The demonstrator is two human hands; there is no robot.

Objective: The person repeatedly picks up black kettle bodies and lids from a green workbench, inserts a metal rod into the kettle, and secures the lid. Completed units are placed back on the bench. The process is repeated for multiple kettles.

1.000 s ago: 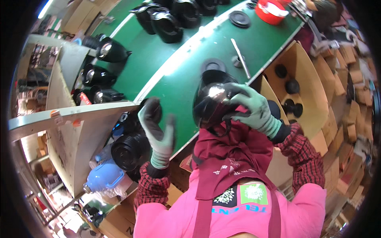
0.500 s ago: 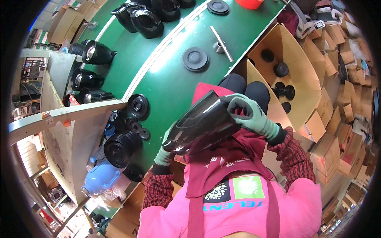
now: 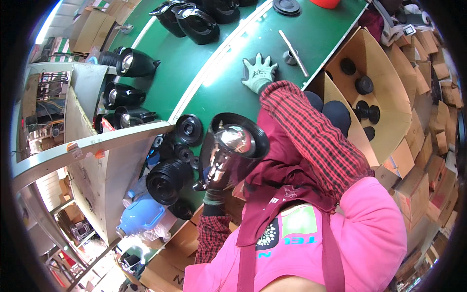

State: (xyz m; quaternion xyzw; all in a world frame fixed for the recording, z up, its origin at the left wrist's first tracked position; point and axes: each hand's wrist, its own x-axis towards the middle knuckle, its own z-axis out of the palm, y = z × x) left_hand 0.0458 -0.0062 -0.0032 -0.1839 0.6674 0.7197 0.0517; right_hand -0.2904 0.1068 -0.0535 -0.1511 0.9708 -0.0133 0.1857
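A glossy black jug (image 3: 219,168) is tilted in front of my apron, its round mouth facing up and a silvery, mirror-like liner showing inside. My left hand (image 3: 214,196), in a pale green glove, holds it from below; its fingers are mostly hidden behind the jug. My right hand (image 3: 259,73), gloved the same, reaches out over the green bench (image 3: 214,104) with fingers spread. It lies over a dark round disc (image 3: 246,68), of which only an edge shows.
More black jugs (image 3: 197,24) stand on the far bench and along its left side. Black ring parts (image 3: 168,181) and a blue bottle (image 3: 141,214) lie at left. Right of my hand are a metal rod (image 3: 293,53) and small cup (image 3: 290,57). A carton (image 3: 394,73) holds black parts.
My right hand has let go of the jug and moved forward onto the disc on the bench. The jug has turned mouth-up and shifted left in my left hand.
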